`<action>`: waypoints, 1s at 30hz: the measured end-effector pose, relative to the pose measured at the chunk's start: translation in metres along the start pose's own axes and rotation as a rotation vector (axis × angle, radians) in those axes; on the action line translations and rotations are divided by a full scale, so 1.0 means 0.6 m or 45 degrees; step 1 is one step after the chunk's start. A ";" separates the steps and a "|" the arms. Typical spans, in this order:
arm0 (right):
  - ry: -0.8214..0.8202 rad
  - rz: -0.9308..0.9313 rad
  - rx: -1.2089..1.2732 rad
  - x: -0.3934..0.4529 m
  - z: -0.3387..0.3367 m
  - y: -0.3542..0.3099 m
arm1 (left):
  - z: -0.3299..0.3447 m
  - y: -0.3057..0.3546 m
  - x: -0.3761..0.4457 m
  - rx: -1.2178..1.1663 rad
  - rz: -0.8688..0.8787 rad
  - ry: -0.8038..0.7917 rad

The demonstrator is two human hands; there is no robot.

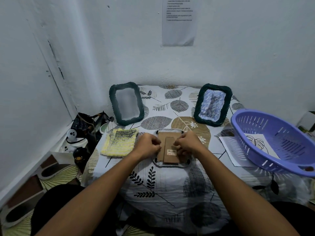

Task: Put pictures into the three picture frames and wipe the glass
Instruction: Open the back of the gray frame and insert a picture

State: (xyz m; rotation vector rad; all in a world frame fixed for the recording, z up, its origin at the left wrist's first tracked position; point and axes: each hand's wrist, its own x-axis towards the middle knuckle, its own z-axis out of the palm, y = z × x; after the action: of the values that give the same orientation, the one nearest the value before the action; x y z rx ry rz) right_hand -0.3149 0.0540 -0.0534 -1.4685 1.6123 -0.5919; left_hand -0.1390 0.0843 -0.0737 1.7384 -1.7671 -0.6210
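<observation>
Both hands curl at the side edges of the face-down frame's brown backing (171,149), left hand (150,146) at 9 o'clock, right hand (188,145) at 3; what the fingertips pinch I cannot tell. Empty frame (126,103) stands at 11, cat-picture frame (213,104) at 1, yellow cloth (120,142) at 9

At 12 o'clock on the wall we see a printed sheet (178,21) with several lines of text, all too small and blurred to read. At the center, the face-down frame's cardboard backing (170,147) carries a sticker (171,152) with a barcode and what looks like "200" under it, though we can't be sure. We can read nothing else.
</observation>
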 end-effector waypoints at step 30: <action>0.290 -0.064 -0.299 0.028 0.010 0.034 | -0.020 -0.016 0.014 0.343 -0.228 0.068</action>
State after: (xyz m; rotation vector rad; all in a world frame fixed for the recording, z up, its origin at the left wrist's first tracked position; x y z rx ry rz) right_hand -0.3202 0.0433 -0.0776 -1.6643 1.8776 -0.6339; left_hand -0.1233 0.0761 -0.0710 2.0930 -1.7342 -0.4189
